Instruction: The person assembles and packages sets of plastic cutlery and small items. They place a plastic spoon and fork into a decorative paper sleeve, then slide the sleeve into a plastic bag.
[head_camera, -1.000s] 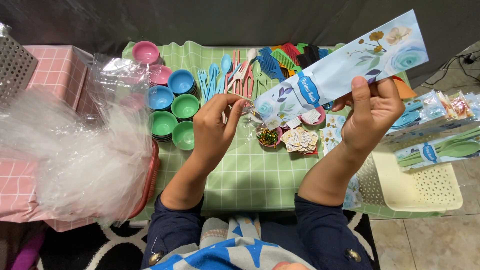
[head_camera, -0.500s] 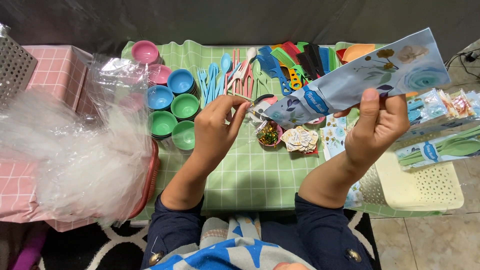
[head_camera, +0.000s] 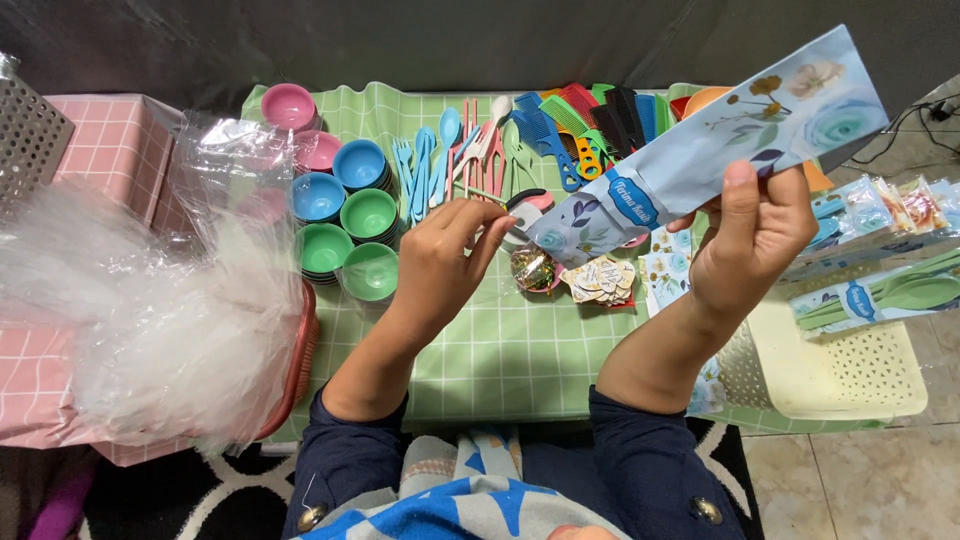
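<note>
While the person is sitting right up against the worktop (head_camera: 500, 360) with its green checked cloth, both hands are working on one thing: a long, flat paper sleeve (head_camera: 700, 140) printed with pale blue flowers. That sleeve is my landmark for everything below.

The right hand (head_camera: 745, 240) is pinching it about midway along, thumb on the front and the other fingers behind, holding it up off the cloth at a slant. The left hand (head_camera: 440, 265) is at the sleeve's lower end, fingers curled together like they're nipping something small at the mouth, but I can't tell what, or whether they're actually touching the paper.

Handling-wise it's looking very light and thin, probably stiff enough to hold its shape when gripped mid-length but easy to crease or tear. I'd say a flat pinch in the middle, like now, is the safe hold, with the open end kept for the other hand.

Just below the sleeve's lower end a small dish of shiny foil bits (head_camera: 535, 270) and a pile of little paper tags (head_camera: 603, 280) are lying. Left of it, stacked small bowls (head_camera: 345, 225) in blue, green and pink are standing. Behind it, plastic cutlery (head_camera: 440, 150) and coloured combs (head_camera: 580, 120) are lying in rows. To its right, a cream perforated basket (head_camera: 850, 370) is holding finished packs.
</note>
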